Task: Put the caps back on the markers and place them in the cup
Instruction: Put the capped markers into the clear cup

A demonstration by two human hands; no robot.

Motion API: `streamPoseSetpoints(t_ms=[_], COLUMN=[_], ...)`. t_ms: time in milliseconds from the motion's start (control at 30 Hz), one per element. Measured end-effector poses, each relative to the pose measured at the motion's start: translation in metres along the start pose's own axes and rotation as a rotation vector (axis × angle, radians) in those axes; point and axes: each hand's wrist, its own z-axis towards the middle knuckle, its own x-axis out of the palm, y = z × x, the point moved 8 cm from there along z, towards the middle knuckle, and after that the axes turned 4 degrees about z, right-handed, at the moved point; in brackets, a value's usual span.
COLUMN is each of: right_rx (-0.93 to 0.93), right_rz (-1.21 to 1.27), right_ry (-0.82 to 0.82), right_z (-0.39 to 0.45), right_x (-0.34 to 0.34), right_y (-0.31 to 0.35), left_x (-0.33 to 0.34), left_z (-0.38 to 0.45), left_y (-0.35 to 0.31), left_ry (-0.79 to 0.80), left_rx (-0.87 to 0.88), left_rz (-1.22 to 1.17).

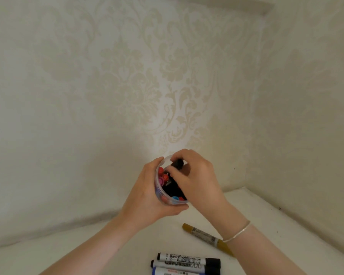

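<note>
Nearest me, at the bottom edge, three whiteboard markers (187, 263) lie capped side by side, a gold marker (206, 237) just above them to the right. At centre my left hand (145, 197) wraps the clear cup (168, 182), lifted and tipped toward me; my right hand (195, 178) pinches a black marker (177, 163) at its mouth. I judge the crowded cup could jam this one, or spill if my grip slackens. Below is a white tabletop (266, 219), set in a corner of damask wallpaper (127, 76).
</note>
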Motion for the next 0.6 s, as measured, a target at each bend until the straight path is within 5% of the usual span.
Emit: streamPoseSetpoints(t_ms=[333, 433, 500, 600], right_rx=[-0.319, -0.095, 0.256, 0.724], right_rz=[-0.130, 0.094, 0.020, -0.505], right_ry=[-0.081, -0.264, -0.040, 0.877], right_z=[-0.005, 0.001, 0.006, -0.044], right_x=[0.000, -0.037, -0.036, -0.005], right_y=[0.002, -0.021, -0.064, -0.121], left_x=[0.000, -0.007, -0.010, -0.013], left_z=[0.002, 0.000, -0.001, -0.002], left_y=[-0.002, 0.001, 0.003, 0.006], left_ry=[-0.006, -0.024, -0.025, -0.035], left_rx=[0.037, 0.004, 0.004, -0.005], left_rz=[0.008, 0.022, 0.035, 0.032])
